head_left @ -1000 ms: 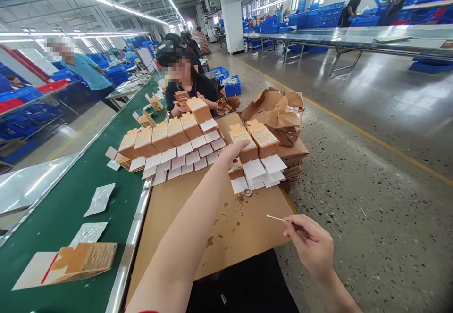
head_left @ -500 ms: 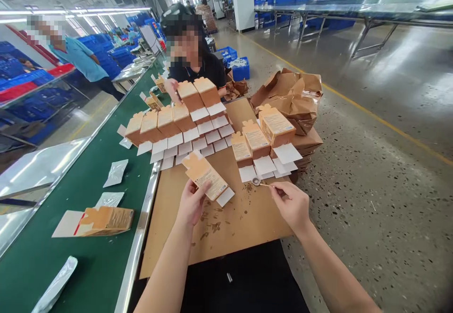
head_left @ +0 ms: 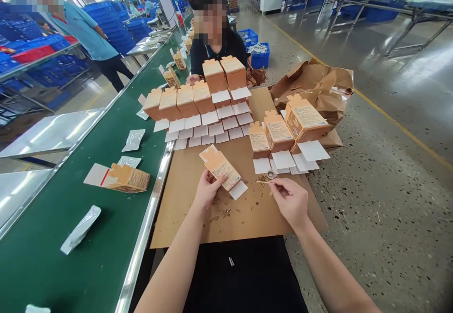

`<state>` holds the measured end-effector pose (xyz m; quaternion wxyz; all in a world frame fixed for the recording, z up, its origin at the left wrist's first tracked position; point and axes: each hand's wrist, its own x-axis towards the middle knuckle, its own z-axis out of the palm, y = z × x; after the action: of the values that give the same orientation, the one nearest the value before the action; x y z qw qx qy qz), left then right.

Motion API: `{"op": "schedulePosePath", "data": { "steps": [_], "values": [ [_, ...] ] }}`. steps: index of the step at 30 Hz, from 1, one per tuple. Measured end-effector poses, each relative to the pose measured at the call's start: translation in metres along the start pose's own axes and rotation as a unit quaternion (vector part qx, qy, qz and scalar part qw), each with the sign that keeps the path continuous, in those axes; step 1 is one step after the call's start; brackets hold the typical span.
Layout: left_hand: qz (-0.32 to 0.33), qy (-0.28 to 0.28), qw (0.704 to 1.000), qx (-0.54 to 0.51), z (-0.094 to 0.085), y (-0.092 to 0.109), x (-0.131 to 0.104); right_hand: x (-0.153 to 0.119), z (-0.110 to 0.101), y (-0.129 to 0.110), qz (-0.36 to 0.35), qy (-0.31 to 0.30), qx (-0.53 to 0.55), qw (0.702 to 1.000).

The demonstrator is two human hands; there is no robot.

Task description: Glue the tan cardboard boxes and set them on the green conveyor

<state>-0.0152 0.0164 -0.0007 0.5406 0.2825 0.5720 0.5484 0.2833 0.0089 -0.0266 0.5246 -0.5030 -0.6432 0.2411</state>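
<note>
My left hand (head_left: 208, 189) is closed around a small orange-brown printed carton (head_left: 223, 169). The carton is tilted, with a cut-out flap at its far end and a white flap at its near end. Between thumb and fingers, my right hand (head_left: 290, 202) pinches a thin pale stick (head_left: 263, 181) that points left, low over the cardboard sheet (head_left: 184, 200). A small round metal-rimmed dish (head_left: 271, 174) with dark contents sits just beyond the stick, by the white flaps of the right-hand cartons. Brown smears mark the sheet around both hands.
Cartons with white flaps form a large stack (head_left: 203, 101) ahead and a smaller group (head_left: 279, 134) at right. Left runs a green conveyor belt (head_left: 116, 218) carrying a carton (head_left: 129, 178) and silvery packets (head_left: 133, 140). Another person (head_left: 215, 44) sits opposite. Crumpled brown paper (head_left: 318, 86) lies behind the right-hand cartons.
The stick in my right hand has shifted left, off the small round dish. My left hand still holds the carton. The packets and carton on the belt have moved, and my view has tilted downward.
</note>
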Motion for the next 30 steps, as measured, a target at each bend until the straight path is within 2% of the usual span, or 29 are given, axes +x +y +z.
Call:
{"op": "schedulePosePath", "data": {
  "steps": [5, 10, 14, 18, 21, 24, 28, 30],
  "values": [
    [0.004, 0.007, 1.000, 0.005, 0.000, -0.005, 0.000, -0.020, 0.036, -0.015, 0.015, -0.101, 0.052, 0.993],
    [0.001, -0.005, 1.000, 0.014, -0.001, -0.004, -0.005, -0.023, 0.050, -0.009, 0.014, -0.113, 0.054, 0.992],
    [0.015, -0.005, 0.999, 0.048, 0.001, -0.006, -0.013, -0.020, 0.041, -0.005, 0.020, -0.092, 0.050, 0.994],
    [0.064, 0.009, 0.993, 0.102, 0.009, -0.018, -0.027, -0.019, 0.021, -0.003, 0.032, -0.049, 0.040, 0.998],
    [0.103, 0.006, 0.979, 0.175, 0.014, -0.027, -0.039, -0.020, 0.004, -0.003, 0.038, -0.024, 0.042, 0.998],
    [0.101, 0.017, 0.965, 0.242, 0.016, -0.030, -0.046, -0.023, -0.009, -0.005, 0.042, -0.006, 0.039, 0.998],
    [0.084, 0.027, 0.967, 0.238, 0.020, -0.034, -0.046, -0.026, -0.016, -0.014, 0.032, -0.002, 0.031, 0.999],
    [0.088, 0.052, 0.972, 0.213, 0.019, -0.036, -0.044, -0.027, -0.015, -0.019, 0.027, -0.010, 0.027, 0.999]
  ]
}}
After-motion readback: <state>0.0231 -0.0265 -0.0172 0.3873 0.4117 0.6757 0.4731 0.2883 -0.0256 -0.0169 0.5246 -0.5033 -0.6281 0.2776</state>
